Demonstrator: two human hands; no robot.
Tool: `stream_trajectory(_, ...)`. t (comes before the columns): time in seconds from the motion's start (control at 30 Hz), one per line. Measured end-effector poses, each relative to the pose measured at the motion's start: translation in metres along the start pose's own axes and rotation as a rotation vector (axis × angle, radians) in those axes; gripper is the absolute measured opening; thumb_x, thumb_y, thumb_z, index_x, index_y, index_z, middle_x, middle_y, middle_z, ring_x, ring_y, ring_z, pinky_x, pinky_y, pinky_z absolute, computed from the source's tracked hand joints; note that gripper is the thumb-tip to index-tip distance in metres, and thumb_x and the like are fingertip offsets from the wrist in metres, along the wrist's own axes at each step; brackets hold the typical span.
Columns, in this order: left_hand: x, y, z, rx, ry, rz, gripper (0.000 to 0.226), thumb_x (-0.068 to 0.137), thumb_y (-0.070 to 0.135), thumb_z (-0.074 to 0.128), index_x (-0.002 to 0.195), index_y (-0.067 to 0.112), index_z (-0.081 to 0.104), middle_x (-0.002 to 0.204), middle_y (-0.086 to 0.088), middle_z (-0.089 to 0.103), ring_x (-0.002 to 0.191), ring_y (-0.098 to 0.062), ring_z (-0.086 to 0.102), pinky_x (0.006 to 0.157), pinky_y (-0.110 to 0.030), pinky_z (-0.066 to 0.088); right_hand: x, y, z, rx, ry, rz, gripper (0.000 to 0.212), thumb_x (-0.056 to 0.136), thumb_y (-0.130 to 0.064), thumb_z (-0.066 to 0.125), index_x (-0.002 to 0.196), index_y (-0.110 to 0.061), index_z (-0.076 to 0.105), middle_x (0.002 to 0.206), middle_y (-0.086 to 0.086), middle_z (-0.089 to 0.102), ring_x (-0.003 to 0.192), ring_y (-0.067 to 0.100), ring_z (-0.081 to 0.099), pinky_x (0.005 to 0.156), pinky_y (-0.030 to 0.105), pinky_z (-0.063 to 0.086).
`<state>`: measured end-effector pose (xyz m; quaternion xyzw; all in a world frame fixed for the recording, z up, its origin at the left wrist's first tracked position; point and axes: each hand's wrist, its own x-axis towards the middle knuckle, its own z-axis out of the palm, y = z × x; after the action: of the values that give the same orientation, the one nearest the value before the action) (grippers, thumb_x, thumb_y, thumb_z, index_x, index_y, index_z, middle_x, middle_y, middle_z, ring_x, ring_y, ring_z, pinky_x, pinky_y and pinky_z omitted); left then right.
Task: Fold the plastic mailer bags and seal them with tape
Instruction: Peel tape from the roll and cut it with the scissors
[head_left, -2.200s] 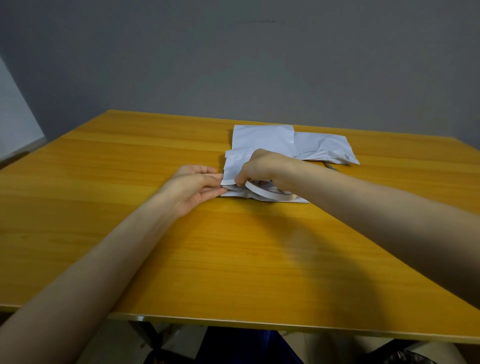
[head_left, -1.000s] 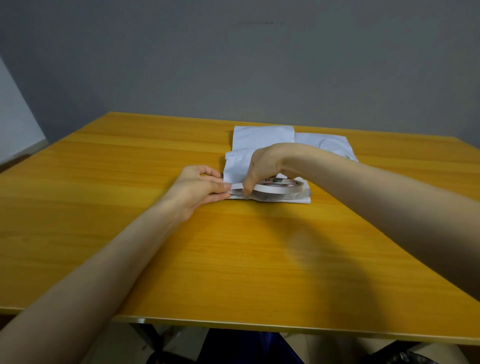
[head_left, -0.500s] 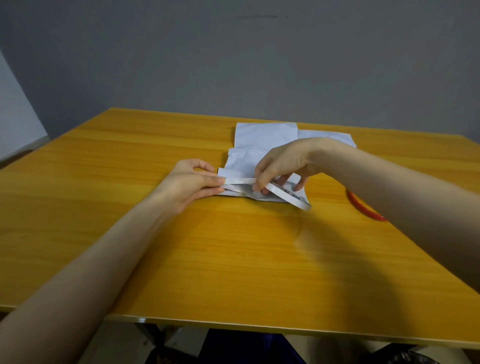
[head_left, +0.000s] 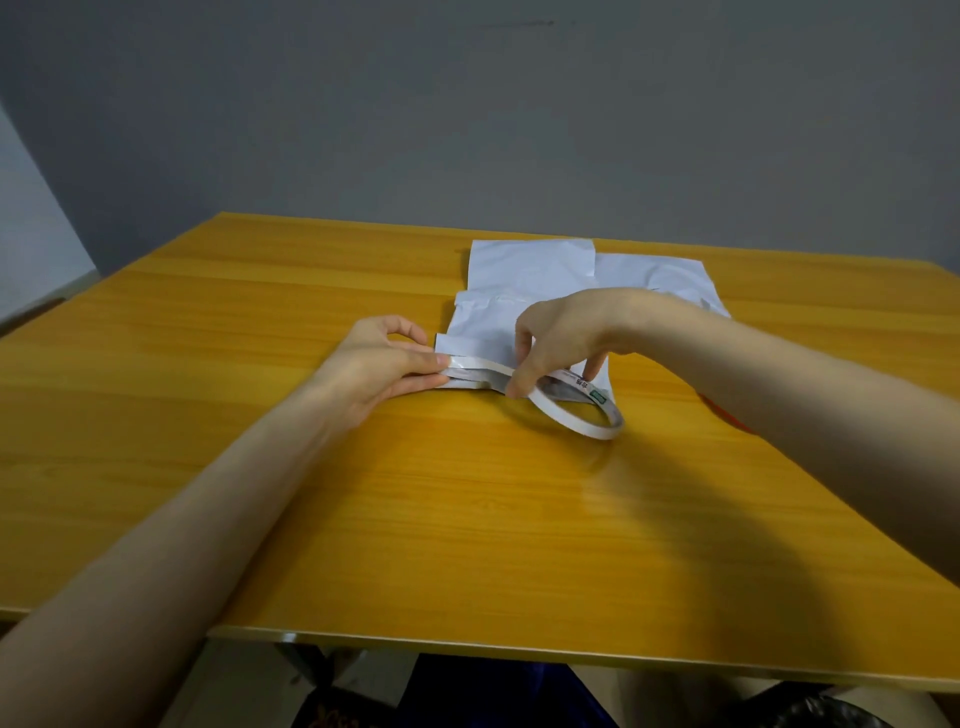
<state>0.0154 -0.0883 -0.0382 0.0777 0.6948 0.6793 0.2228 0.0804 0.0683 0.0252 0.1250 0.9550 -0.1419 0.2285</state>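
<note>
Several white plastic mailer bags (head_left: 524, 275) lie stacked on the yellow wooden table (head_left: 363, 493), past its middle. The nearest bag (head_left: 480, 340) is folded, its front edge toward me. My left hand (head_left: 387, 364) pinches the free end of a white tape strip (head_left: 483, 365) against the left front corner of that bag. My right hand (head_left: 558, 338) grips a thin white tape roll (head_left: 576, 410), thumb and fingers curled round its rim. The roll tilts down to the table just right of the bag's front edge. The strip runs from my left fingertips to the roll.
A red ring-shaped thing (head_left: 724, 415) shows partly behind my right forearm on the table's right side. A grey wall stands behind the table. Below the near table edge are dark blue cloth (head_left: 493, 696) and a black bag (head_left: 841, 714).
My right hand has pulled the roll rightward and toward me, drawing out a longer strip. My left hand stays pinching the strip's end at the bag's corner. The camera tilted slightly.
</note>
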Motion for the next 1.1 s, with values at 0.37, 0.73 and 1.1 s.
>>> stream_trajectory(0.37, 0.000, 0.000, -0.001, 0.028, -0.013, 0.002, 0.023, 0.076, -0.009, 0.067, 0.086, 0.007, 0.054, 0.089, -0.013, 0.065, 0.080, -0.020, 0.067, 0.066, -0.025, 0.059, -0.007, 0.006, -0.004, 0.090, -0.016, 0.050, 0.033, 0.085, -0.027, 0.069, 0.097, 0.003, 0.061, 0.072, 0.011, 0.067, 0.050, 0.016, 0.065, 0.055, 0.025, 0.058)
stream_trajectory(0.73, -0.004, 0.011, -0.002, -0.102, -0.089, -0.039, 0.014, 0.084, -0.006, 0.059, 0.084, 0.006, 0.052, 0.085, -0.020, 0.070, 0.074, -0.026, 0.072, 0.066, -0.028, 0.060, -0.012, 0.000, -0.022, 0.059, 0.066, -0.005, 0.026, 0.094, -0.014, 0.049, 0.110, -0.005, 0.066, 0.076, 0.000, 0.066, 0.070, 0.013, 0.044, 0.053, 0.021, 0.034)
stream_trajectory(1.1, -0.019, 0.008, 0.013, -0.567, 0.052, -0.256, 0.008, 0.092, 0.004, 0.054, 0.098, 0.001, 0.056, 0.113, -0.022, 0.063, 0.100, -0.029, 0.063, 0.080, -0.037, 0.052, 0.000, -0.007, -0.025, 0.014, 0.077, -0.025, 0.027, 0.093, -0.020, 0.054, 0.102, -0.001, 0.070, 0.073, 0.003, 0.061, 0.067, 0.013, 0.042, 0.053, 0.021, 0.033)
